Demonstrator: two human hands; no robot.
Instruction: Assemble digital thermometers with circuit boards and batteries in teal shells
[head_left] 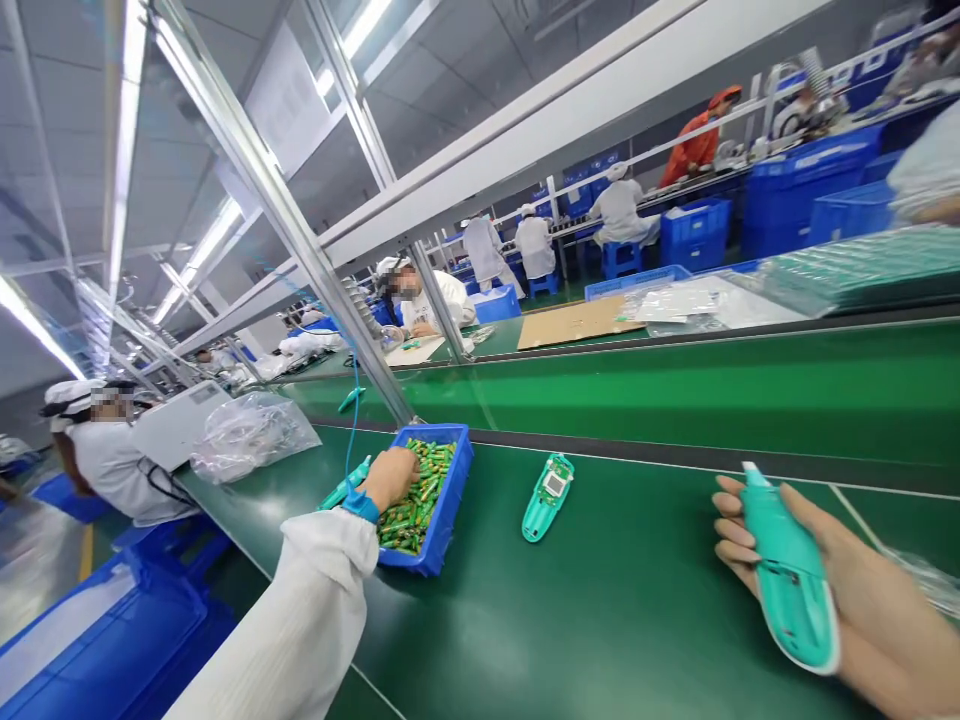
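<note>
My left hand [394, 478], with a blue band at the wrist, reaches into a blue bin [448, 512] full of small green batteries [427, 485]. Its fingertips are hidden from view, so what they touch or grip does not show. At the right, my right hand [855, 570] is closed around a teal thermometer-like device [793, 575] with a pale tip; an open recess shows in its lower part. Between the hands lies a similar teal housing [547, 498], its circuit board and small grey screen exposed. Another teal device [346, 484] lies left of the bin, partly behind my left hand.
Behind the green table [480, 640] runs a raised green ledge [675, 385]. A slanted metal post [300, 230] rises behind the bin. A plastic bag [255, 435] lies at left, near a seated co-worker [120, 450]. Cardboard [577, 323] rests across the ledge.
</note>
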